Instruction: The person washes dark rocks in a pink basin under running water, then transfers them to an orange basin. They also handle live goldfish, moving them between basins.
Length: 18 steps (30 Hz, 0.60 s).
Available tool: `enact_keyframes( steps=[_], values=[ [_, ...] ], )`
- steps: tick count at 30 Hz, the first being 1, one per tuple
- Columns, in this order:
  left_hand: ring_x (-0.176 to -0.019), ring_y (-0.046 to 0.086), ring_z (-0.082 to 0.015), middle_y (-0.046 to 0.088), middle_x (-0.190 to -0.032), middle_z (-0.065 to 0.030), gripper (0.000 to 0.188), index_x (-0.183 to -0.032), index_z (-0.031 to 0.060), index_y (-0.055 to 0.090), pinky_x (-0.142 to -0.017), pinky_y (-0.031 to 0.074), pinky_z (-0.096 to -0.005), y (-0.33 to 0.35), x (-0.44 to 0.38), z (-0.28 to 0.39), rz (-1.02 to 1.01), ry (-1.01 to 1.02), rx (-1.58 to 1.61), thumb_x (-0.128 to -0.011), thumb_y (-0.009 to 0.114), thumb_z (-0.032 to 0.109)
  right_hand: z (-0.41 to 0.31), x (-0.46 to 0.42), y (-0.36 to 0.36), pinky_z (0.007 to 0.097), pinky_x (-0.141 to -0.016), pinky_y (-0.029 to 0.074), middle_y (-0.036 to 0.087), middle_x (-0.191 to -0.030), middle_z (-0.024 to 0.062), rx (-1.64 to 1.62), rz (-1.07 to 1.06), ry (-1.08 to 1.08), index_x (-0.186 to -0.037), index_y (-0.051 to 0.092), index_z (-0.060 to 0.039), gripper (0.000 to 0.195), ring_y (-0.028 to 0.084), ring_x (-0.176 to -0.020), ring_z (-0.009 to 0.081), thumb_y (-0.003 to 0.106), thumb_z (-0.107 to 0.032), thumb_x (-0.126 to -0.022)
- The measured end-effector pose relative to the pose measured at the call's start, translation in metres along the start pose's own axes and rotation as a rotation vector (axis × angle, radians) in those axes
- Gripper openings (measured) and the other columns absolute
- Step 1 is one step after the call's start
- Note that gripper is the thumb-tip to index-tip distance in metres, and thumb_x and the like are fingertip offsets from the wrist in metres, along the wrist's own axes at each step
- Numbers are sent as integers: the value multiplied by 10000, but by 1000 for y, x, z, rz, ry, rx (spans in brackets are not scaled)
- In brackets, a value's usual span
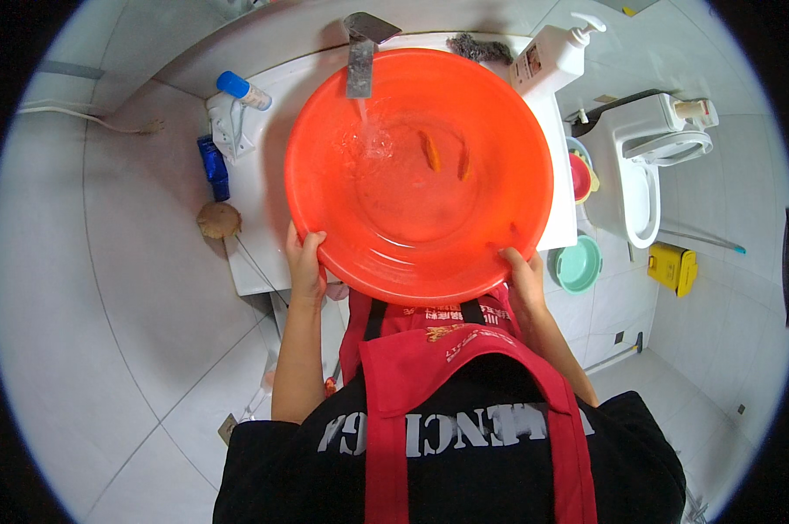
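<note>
A large orange-red plastic basin rests over the white washbasin counter, under a metal faucet. Water runs from the faucet into it, splashing and rippling at the upper left of the basin. Two slender orange things, which look like small fish, lie in the water right of the stream. My left hand grips the basin's lower left rim, thumb on top. My right hand holds the lower right rim, thumb over the edge. The fingers beneath the rim are mostly hidden on both sides.
A white pump bottle and a dark scrubber stand behind the basin at right. A blue-capped can is at the back left. Further right are a toilet, a green basin and a yellow bin.
</note>
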<state>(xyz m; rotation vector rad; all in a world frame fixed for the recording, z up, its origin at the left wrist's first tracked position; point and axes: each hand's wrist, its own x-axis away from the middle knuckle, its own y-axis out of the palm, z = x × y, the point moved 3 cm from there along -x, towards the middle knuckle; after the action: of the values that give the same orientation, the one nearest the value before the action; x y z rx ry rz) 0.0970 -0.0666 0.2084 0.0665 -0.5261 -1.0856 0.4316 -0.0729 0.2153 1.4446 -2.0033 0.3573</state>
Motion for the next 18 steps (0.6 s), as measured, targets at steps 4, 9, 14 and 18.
enact_keyframes(
  steps=[4,9,14,18],
  values=[
    [-1025,522,-180,538,-1125,-80,441,-1192,3,469,-901,415,-307,1,-1,0,4,-7,3,-752,503,12,0,-1,0,316,-779,481,597,-1031,144,6,-19,-17,-1115,498,70,338,591,-898,209,526,-26,-792],
    [-1036,526,-186,535,-1144,-97,408,-1182,1,465,-903,425,-315,0,0,0,24,-39,-50,-780,523,34,0,-1,-1,313,-780,481,600,-1023,141,2,0,0,-1109,501,68,337,593,-893,210,522,-17,-784],
    [-1041,539,-203,534,-1165,-122,467,-1213,3,422,-885,452,-330,10,13,11,4,-182,-311,-777,586,27,-6,-3,-1,304,-787,482,604,-1027,141,-9,5,-56,-1109,504,72,342,598,-888,209,517,2,-775],
    [-1031,548,-216,535,-1164,-132,508,-1230,5,396,-882,459,-330,6,12,4,-60,-217,-261,-766,600,14,-12,-3,-3,302,-792,482,604,-1036,140,-10,17,-110,-1109,503,77,344,599,-887,205,514,12,-772]
  ],
)
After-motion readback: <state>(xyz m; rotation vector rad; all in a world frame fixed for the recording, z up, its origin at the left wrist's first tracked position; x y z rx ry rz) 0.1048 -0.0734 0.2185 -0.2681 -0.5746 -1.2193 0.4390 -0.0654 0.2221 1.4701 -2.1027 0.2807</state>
